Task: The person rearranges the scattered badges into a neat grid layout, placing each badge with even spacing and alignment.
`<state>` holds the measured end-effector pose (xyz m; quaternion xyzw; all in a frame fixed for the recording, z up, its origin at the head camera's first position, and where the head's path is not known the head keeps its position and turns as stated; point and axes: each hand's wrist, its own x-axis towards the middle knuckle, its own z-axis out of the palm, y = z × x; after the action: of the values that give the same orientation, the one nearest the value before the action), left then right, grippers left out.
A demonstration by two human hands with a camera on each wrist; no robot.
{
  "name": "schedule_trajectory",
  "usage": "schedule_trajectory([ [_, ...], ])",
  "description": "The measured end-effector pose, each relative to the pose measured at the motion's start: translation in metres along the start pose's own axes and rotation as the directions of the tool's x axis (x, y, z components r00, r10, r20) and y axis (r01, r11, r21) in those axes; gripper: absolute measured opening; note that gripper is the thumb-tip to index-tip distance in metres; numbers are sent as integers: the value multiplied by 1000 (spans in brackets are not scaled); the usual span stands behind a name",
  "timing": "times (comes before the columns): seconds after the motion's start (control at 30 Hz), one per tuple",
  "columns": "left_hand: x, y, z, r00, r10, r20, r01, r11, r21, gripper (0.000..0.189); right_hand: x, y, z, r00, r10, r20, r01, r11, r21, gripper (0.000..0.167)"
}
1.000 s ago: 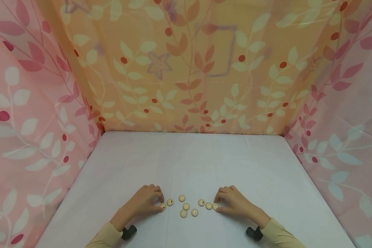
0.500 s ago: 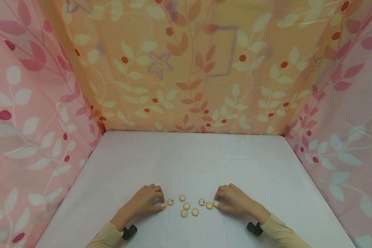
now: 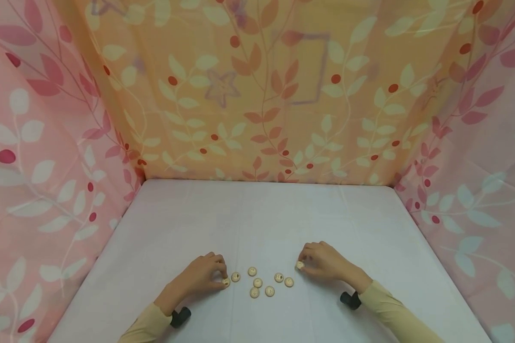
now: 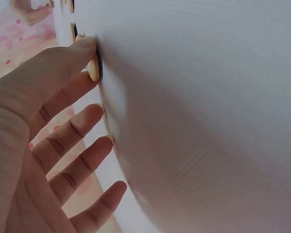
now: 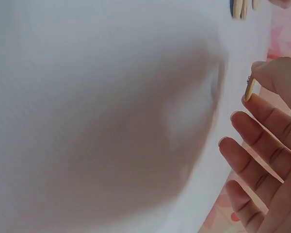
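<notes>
Pale tan, round wooden discs (image 3: 257, 283), seven loose, lie between the two grips. The right hand (image 3: 325, 260), thumb and forefinger nearly together, pinches one raised disc (image 5: 250, 90) above the white table (image 3: 257, 224); the left hand (image 3: 199, 273) pinches a second disc (image 4: 93, 70), a loose disc (image 3: 235, 277) just to its right.

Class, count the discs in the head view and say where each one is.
9. One disc is pinched by the left hand, another lies beside it, four lie centrally, two lie nearer the right hand, which pinches the last. Fingers could hide more.
</notes>
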<state>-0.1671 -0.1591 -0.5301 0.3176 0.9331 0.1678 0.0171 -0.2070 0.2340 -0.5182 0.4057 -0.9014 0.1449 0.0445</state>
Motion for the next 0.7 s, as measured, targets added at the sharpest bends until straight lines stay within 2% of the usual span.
schedule_trajectory([
  [0.27, 0, 3, 0, 1000, -3, 3, 3, 1000, 11, 13, 11, 19, 2, 994, 109, -13, -109, 994, 4, 14],
  [0.7, -1, 4, 1, 999, -31, -10, 31, 999, 20, 14, 32, 41, -2, 973, 224, -60, -225, 974, -9, 16],
])
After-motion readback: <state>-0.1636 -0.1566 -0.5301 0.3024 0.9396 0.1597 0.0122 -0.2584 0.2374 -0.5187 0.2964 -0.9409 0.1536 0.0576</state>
